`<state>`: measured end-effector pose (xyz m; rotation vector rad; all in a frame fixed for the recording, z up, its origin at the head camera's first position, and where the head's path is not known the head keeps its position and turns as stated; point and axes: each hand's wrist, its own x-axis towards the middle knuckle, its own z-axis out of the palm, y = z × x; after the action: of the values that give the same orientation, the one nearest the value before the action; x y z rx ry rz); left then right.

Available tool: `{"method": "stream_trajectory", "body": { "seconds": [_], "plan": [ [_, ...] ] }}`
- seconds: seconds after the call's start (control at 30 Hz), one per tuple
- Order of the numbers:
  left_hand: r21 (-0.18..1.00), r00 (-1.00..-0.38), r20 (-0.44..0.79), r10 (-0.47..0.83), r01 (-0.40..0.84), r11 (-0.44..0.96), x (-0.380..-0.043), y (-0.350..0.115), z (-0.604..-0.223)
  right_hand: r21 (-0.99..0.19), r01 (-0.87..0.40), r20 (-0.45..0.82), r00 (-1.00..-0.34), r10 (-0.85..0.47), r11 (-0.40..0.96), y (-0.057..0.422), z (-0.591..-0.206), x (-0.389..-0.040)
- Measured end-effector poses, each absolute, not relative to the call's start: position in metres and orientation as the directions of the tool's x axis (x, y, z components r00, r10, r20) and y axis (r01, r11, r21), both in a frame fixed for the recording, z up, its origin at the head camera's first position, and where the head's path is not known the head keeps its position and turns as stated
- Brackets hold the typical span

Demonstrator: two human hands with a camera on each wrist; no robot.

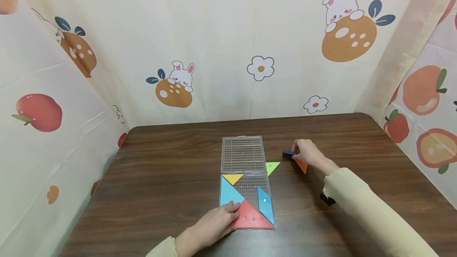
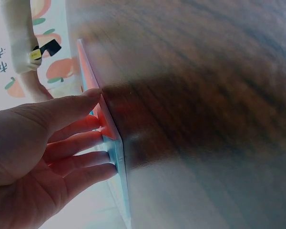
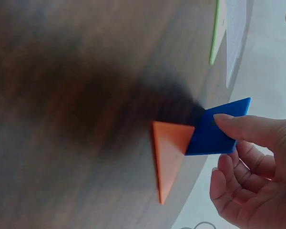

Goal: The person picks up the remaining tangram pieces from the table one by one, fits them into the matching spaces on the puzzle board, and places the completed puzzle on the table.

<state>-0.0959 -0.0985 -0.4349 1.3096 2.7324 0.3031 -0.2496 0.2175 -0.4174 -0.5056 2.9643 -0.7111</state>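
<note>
Garment: long sleeves, plain, pale cream-yellow. The left sleeve [image 1: 164, 249] is visible only at its lower end and terminates at the wrist in a straight-edged cuff. The right sleeve [image 1: 375, 209] is visible along the forearm, loose in cut, with soft creases near the cuff. Wrist attachment, right side: one small black unit [image 1: 327, 199], located at the sleeve end. The left wrist view shows this unit as angular and projecting, with a yellow patch [image 2: 35, 54] adjoining it; markings on the patch are too small to read. Left grip [image 1: 216, 223] and right grip [image 1: 308, 153]: bare.
</note>
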Motion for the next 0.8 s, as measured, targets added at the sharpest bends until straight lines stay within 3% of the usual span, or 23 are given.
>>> {"method": "stream_trajectory", "body": {
  "seconds": [0.8],
  "plan": [
    [0.198,-0.62,0.012,0.784,0.77,0.606,-0.094,-0.099,-0.433,-0.477,-0.33,0.013,-0.929,-0.369,0.815,0.225,-0.429,-0.256]
  ]
}}
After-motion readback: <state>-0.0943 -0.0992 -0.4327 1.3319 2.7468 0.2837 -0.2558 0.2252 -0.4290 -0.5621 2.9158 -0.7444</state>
